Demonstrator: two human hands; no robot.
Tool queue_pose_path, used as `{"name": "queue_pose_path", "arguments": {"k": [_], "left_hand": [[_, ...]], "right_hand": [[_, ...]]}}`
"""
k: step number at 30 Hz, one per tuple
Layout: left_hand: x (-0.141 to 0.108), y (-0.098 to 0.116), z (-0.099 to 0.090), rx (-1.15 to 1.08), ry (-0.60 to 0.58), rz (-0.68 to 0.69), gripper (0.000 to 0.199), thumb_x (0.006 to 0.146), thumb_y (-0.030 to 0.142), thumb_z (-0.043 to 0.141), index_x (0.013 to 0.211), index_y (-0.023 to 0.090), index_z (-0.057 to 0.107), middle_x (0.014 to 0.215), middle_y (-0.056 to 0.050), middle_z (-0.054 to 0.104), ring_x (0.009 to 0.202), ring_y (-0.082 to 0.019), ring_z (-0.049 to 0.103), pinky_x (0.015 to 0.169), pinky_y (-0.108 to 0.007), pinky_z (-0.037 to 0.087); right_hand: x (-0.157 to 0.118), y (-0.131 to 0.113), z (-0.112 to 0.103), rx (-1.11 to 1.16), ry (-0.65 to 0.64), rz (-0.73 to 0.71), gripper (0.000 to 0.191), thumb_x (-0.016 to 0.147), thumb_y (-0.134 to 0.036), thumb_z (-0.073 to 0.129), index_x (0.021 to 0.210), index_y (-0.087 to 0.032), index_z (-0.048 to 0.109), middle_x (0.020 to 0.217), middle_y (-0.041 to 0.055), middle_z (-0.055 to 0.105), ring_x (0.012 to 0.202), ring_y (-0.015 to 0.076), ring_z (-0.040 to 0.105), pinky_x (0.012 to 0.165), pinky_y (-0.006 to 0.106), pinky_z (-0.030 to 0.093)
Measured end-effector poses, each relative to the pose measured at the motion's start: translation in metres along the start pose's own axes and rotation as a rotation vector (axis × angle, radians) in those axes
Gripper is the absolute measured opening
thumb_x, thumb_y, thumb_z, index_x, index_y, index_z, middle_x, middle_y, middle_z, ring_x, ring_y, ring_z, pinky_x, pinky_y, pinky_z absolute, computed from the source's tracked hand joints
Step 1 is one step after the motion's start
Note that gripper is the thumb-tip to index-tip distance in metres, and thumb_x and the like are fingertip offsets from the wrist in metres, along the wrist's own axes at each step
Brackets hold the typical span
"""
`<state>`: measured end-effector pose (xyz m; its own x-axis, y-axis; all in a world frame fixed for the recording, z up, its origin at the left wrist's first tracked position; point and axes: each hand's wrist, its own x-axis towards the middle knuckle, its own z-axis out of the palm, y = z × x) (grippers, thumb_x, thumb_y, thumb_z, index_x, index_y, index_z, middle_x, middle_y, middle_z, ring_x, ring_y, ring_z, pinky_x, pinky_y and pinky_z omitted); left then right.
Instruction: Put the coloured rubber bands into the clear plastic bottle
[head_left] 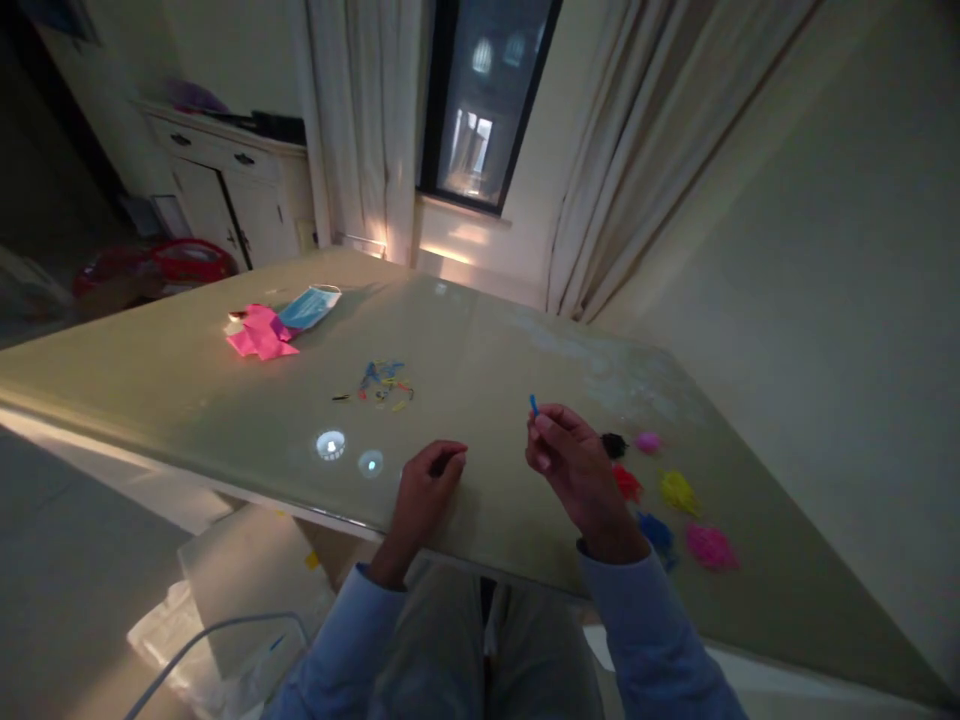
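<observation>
My right hand (574, 465) is raised above the table, its thumb and fingers pinching a small blue strip (533, 404) that sticks up past the fingertips. My left hand (429, 490) is near the table's front edge, thumb and fingertips pressed together; whatever may be between them is hidden. A loose scatter of thin coloured pieces (386, 382), blue, yellow, red and black, lies ahead of the left hand. Beside the right hand are small heaps sorted by colour: black (613, 445), red (627, 483), blue (656, 533), yellow (679, 492) and pink (711, 547).
A pale glossy table (480, 350) spreads before me. On its left part lie a crumpled pink paper or cloth (262, 333) and a blue face mask (310, 307). A smaller pink heap (647, 442) lies far right. Curtains, a window and a white cabinet (225, 185) stand behind.
</observation>
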<state>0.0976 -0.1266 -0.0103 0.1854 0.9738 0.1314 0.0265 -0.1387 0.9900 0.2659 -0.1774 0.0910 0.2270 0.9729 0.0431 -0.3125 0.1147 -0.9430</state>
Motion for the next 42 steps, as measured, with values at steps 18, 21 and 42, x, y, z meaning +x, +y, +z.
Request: {"name": "queue_pose_path", "arguments": {"k": [18,21,42], "left_hand": [[-0.003,0.0,-0.009,0.593,-0.025,0.064,0.036,0.079,0.051,0.055,0.093,0.023,0.072,0.097,-0.006,0.077,0.087,-0.025,0.071,0.082,-0.035,0.055],[-0.001,0.001,-0.012,0.623,-0.029,0.044,0.035,0.077,0.051,0.056,0.091,0.025,0.073,0.095,-0.004,0.078,0.085,-0.024,0.071,0.078,-0.034,0.055],[-0.008,0.006,0.001,0.871,-0.051,0.09,0.033,0.079,0.052,0.048,0.09,0.027,0.066,0.097,0.001,0.069,0.085,-0.021,0.064,0.078,-0.034,0.05]], "right_hand": [[-0.072,-0.031,-0.072,0.089,0.344,-0.219,0.02,0.074,-0.032,0.077,0.085,-0.021,0.065,0.068,-0.0057,0.055,0.047,0.0043,0.04,0.044,0.019,0.031],[-0.084,-0.037,-0.086,0.035,0.4,-0.225,0.02,0.074,-0.033,0.076,0.086,-0.022,0.065,0.066,-0.0052,0.056,0.047,0.0055,0.04,0.043,0.019,0.03],[-0.128,0.01,-0.211,-1.319,0.487,-0.209,0.015,0.085,-0.023,0.057,0.084,-0.019,0.071,0.079,0.0072,0.073,0.067,0.0179,0.063,0.066,0.029,0.049]]}}
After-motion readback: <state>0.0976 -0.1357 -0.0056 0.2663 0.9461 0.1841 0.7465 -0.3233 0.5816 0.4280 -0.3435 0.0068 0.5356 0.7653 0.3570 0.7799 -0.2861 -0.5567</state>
